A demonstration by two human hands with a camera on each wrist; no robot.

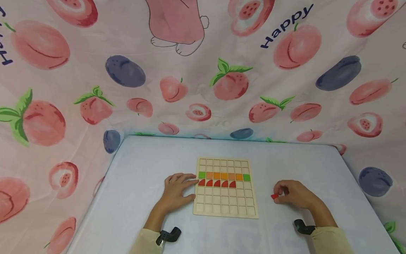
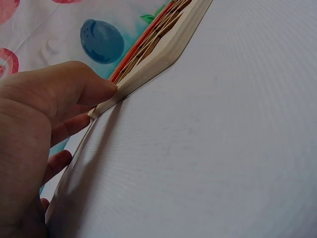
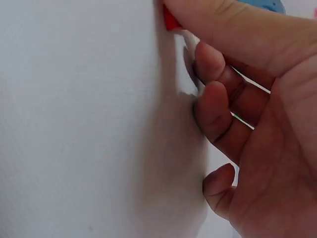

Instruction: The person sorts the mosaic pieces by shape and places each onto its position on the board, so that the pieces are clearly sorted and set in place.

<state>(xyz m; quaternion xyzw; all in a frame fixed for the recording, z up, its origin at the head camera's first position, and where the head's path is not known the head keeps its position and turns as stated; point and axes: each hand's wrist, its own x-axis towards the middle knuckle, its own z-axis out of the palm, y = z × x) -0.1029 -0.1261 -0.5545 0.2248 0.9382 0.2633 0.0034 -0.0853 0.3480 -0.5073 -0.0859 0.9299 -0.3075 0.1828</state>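
A wooden grid board (image 1: 224, 201) lies flat on the white table. One of its rows carries green and orange square tiles (image 1: 224, 175); the row below has several red quarter-circle tiles (image 1: 217, 183) from the left, then bare cells. My left hand (image 1: 178, 190) touches the board's left edge with fingertips and thumb, fingers extended; the left wrist view shows the thumb (image 2: 101, 89) against the wooden rim. Right of the board, my right hand (image 1: 293, 193) pinches a small red tile (image 1: 274, 196) between thumb and finger. In the right wrist view only a corner of that red tile (image 3: 171, 20) shows.
The white tabletop (image 1: 152, 151) surrounds the board. A fruit-printed cloth (image 1: 196, 70) hangs behind the table and along its sides. Each wrist wears a black camera mount, one on the left (image 1: 169, 235) and one on the right (image 1: 303, 227).
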